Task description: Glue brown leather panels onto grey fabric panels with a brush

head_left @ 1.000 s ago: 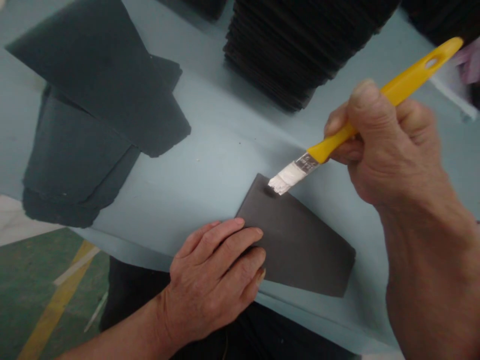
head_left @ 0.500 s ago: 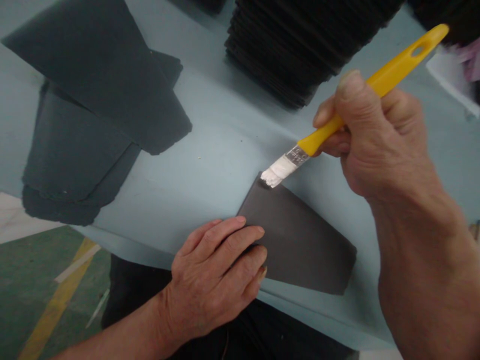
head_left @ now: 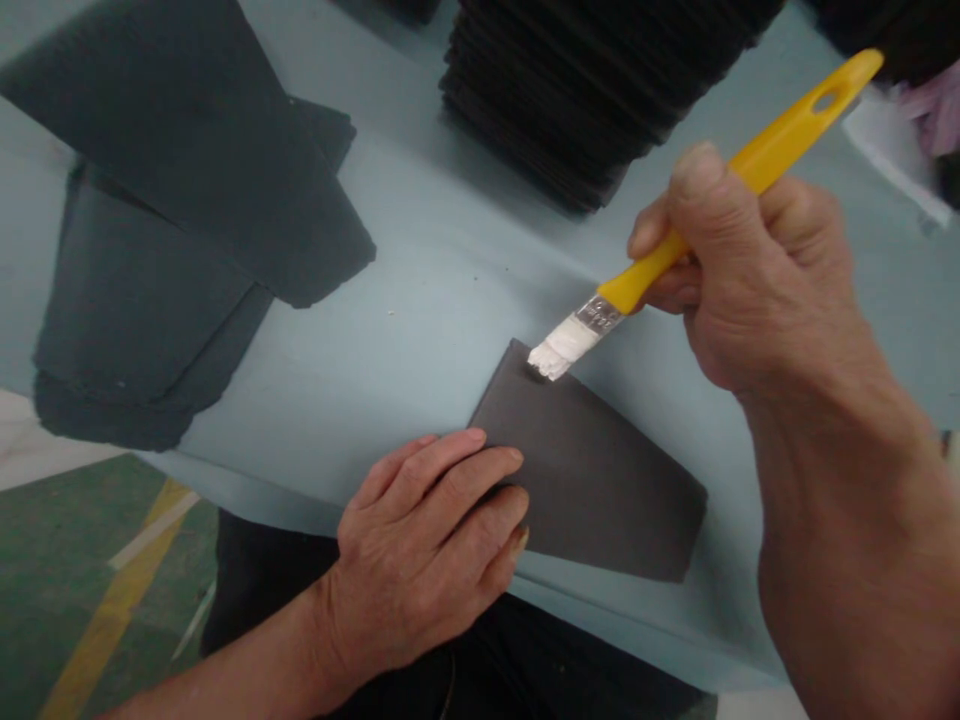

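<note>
In the head view, your right hand (head_left: 742, 260) grips a flat brush with a yellow plastic handle (head_left: 784, 140). The fingers close around the lower part of the handle, with the thumb laid along its upper side. The handle's holed end projects beyond your hand toward the upper right. A silver metal ferrule (head_left: 601, 312) joins the handle to the white bristles (head_left: 562, 345), which point down and to the left. The bristle tips sit at the upper corner of a dark grey, tapered flat panel (head_left: 600, 470); you cannot tell whether they touch its surface.

The panel lies flat on the pale blue tabletop (head_left: 405, 370), close to the table's near edge. Your left hand (head_left: 435, 540) rests palm down over the panel's left side, fingers extended close together and wrapped around nothing.

To the left, several dark blue-grey, tapered flat pieces (head_left: 195, 150) overlap at differing angles. Beyond the panel stands a tall stack of black, thin sheets (head_left: 600, 90), its edges uneven. At far right, a white flat sheet (head_left: 896, 160) lies next to a pink, crumpled material (head_left: 934, 110). At lower left, a green floor (head_left: 45, 560) carries a yellow painted stripe (head_left: 112, 610).
</note>
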A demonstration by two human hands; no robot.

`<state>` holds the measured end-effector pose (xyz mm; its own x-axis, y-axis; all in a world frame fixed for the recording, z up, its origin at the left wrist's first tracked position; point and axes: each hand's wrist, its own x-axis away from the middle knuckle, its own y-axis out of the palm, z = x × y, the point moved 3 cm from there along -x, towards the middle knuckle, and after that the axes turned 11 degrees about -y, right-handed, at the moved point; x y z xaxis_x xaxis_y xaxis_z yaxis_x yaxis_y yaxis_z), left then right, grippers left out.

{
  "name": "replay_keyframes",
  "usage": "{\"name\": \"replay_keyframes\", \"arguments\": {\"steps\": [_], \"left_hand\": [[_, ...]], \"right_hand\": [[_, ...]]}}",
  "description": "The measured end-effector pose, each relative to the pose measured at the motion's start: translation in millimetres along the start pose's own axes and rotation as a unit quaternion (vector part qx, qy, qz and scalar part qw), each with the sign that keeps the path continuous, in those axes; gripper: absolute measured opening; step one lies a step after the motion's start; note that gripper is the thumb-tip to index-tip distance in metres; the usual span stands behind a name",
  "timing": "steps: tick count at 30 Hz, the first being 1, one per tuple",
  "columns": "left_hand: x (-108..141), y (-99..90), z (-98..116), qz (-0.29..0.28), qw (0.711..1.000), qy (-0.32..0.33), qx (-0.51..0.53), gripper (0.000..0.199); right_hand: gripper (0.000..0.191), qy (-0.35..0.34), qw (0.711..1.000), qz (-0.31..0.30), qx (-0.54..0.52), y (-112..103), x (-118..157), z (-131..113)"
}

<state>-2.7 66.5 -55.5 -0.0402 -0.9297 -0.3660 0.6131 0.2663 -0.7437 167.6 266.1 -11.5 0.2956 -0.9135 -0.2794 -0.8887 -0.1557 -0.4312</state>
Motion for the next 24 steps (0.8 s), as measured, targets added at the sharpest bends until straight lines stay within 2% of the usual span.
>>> {"name": "replay_keyframes", "arguments": {"steps": [6, 12, 16, 24], "left_hand": [[2, 0.0, 4, 0.001, 1.0, 0.007, -0.001, 0.009], [1, 0.8, 7, 0.0, 1.0, 0.014, -0.001, 0.01], [0, 0.3, 6, 0.001, 1.0, 0.015, -0.005, 0.011], [-1, 0.4, 5, -0.004, 1.0, 0.013, -0.012, 0.012]], "right_hand": [[0.052, -0.019, 0.999, 0.001, -0.042, 5, -1, -7], [0.052, -0.024, 1.0, -0.016, 0.002, 4, -1, -13], [0.058, -0.032, 0.999, -0.02, 0.006, 2, -2, -11], [0.063, -0.013, 1.0, -0.004, 0.013, -1, 2, -10]]}}
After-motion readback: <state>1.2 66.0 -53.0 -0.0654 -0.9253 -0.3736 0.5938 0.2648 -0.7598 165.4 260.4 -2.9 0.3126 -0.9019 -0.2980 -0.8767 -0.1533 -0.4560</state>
